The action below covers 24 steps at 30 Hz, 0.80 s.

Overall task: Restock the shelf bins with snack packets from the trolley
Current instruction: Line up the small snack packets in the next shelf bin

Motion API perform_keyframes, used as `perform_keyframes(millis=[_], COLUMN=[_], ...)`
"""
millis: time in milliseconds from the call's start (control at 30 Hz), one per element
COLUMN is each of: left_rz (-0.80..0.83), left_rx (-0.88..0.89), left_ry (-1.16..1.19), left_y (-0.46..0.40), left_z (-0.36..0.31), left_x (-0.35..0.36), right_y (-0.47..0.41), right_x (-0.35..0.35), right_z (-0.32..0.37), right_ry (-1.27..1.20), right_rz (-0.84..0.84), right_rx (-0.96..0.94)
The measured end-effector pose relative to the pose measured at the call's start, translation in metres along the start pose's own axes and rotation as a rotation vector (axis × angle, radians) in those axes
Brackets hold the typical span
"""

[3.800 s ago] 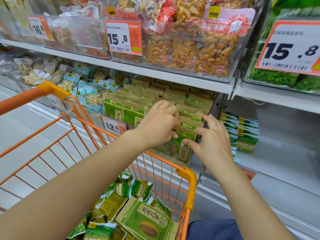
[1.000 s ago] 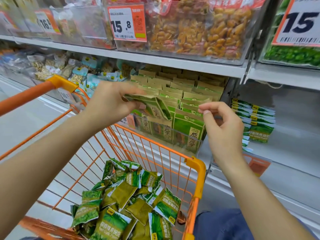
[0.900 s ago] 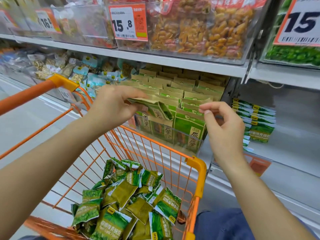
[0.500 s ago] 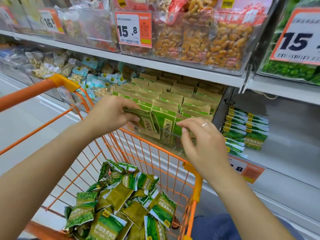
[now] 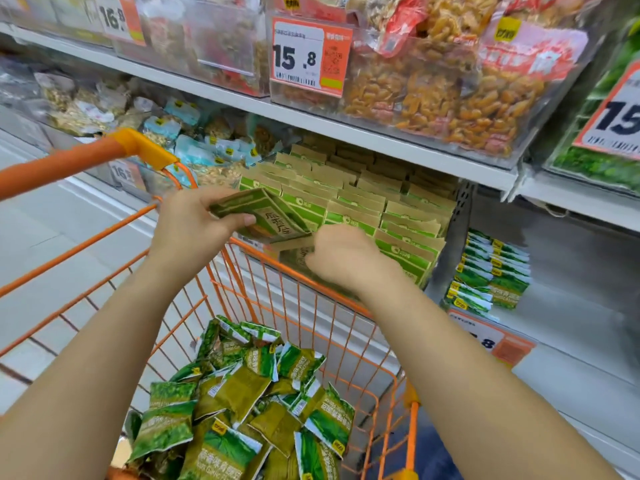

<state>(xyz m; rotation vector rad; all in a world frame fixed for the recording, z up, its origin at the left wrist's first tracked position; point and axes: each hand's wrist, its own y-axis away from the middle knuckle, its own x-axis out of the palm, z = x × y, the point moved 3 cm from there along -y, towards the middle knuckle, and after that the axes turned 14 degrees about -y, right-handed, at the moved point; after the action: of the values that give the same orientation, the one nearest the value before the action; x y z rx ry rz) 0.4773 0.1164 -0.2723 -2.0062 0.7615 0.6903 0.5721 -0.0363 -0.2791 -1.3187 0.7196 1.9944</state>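
Observation:
My left hand (image 5: 188, 225) grips a small stack of green-and-tan seed packets (image 5: 263, 216), held flat just in front of the clear shelf bin (image 5: 420, 263). That bin is packed with upright rows of the same packets (image 5: 360, 206). My right hand (image 5: 341, 258) is at the bin's front row, fingers curled down onto a packet (image 5: 299, 249) there; its fingertips are hidden. Below, the orange trolley (image 5: 308, 282) holds a heap of small green snack packets (image 5: 249, 400).
To the right a nearly bare shelf bay holds a short stack of green packets (image 5: 491, 275). The upper shelf carries clear bins of orange snacks (image 5: 450, 88) with a 15.8 price tag (image 5: 310, 58). Bins of pale blue packets (image 5: 194, 140) lie left.
My right hand has dropped from beside the bin to its front row. My left hand has kept its packet stack and shifted slightly left. The view has tilted down toward the trolley.

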Motion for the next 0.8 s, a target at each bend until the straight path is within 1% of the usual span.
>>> perform_keyframes(millis=[167,267,367,467,500,533,633,800], left_rz=[-0.061,-0.087,-0.091,-0.139,-0.163,-0.179,-0.220,-0.263], left_rx=[-0.027,-0.048,-0.039,-0.068,-0.075,-0.082,-0.118,-0.156], left_ry=[0.016,0.049,0.059,0.125,0.127,0.123,0.166,0.219], left_y=[0.000,0.000,0.001,-0.001,-0.003,-0.004,-0.007,-0.006], left_z=[0.009,0.012,0.010,0.015,0.018,0.023,0.032,0.039], left_x=[-0.011,-0.015,-0.018,-0.025,-0.027,-0.028,-0.032,-0.035], right_y=[-0.008,-0.005,0.002,0.006,0.004,-0.001,-0.018,-0.040], right_x=[0.002,0.013,0.019,0.017,0.016,0.015,0.017,0.021], right_z=[-0.002,-0.001,-0.003,0.000,0.006,0.011,0.028,0.040], right_ry=[-0.066,-0.064,-0.076,-0.058,-0.078,-0.117,-0.195,-0.114], right_rz=[0.096,0.115,0.042,-0.140,-0.171,-0.158,-0.018,0.019], right_rx=[0.053,0.069,0.083,-0.020,-0.053,-0.064,-0.057,-0.031])
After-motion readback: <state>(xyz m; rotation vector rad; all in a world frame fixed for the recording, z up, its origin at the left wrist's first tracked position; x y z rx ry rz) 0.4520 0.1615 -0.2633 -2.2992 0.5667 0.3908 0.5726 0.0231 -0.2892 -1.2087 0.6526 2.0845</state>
